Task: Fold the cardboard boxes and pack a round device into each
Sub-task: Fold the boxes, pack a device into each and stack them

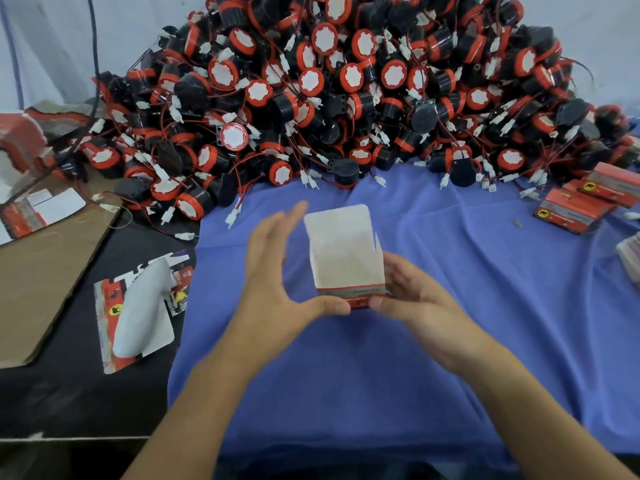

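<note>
- Currently the cardboard box (344, 261) is held upright and open-topped over the table (450, 358).
- At the box's lower corner the right hand (412, 299) grips it; the left hand (277, 282) spreads straight fingers beside it, thumb at its base.
- Box forming seems nearly done; next comes picking one round device (233, 136) from the pile (381, 98) behind the box.

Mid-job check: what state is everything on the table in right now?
box: held upright, top flap open.
left hand: fingers straight, thumb touching box's lower edge.
right hand: grips box's lower corner.
round devices: loose heap, unpacked.
closed boxes: shut, lying at right.
flat blank: unfolded, at left.
</note>
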Available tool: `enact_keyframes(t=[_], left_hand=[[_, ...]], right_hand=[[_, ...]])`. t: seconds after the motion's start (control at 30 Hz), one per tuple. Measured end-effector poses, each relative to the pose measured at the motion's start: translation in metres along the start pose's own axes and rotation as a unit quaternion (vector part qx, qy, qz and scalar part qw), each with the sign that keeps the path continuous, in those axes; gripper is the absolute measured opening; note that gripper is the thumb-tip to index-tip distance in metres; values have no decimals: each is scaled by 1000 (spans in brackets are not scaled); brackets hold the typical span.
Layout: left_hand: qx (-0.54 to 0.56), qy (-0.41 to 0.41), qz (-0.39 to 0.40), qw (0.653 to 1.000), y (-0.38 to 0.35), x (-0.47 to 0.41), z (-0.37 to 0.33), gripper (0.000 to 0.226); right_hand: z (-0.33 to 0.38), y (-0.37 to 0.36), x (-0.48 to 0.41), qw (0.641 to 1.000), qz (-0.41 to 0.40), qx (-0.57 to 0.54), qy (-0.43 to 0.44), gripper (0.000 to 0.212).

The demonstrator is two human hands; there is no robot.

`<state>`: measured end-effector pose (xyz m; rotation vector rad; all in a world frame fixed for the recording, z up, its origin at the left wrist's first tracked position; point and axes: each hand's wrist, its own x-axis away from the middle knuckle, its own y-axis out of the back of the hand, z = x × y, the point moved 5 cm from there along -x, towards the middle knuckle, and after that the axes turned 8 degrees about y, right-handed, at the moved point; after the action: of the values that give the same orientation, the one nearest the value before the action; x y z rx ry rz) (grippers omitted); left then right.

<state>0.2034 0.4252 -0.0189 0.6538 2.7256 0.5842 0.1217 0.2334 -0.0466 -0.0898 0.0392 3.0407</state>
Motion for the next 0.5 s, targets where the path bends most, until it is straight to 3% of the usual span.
enact_keyframes(t=[0.07,0.2,0.27,0.33,0.4,0.5], left_hand=[[84,88,52,991,-16,7,22,129],[92,104,67,988,-24,9,39,104],[77,101,116,985,-20,4,39,94],[84,116,183,973,-12,0,40,102],[144,137,172,965,6,-10,34,102],[300,165,45,939,31,-40,31,74]], right_hand=[[-9,-2,3,994,16,104,15,62],[-15,0,-1,954,47,296,7,62],[-11,8,-3,952,101,287,-19,77],[-3,17,-6,960,156,230,-28,91],[3,37,-17,983,98,150,-41,93],[0,65,-49,995,-56,68,-53,75]])
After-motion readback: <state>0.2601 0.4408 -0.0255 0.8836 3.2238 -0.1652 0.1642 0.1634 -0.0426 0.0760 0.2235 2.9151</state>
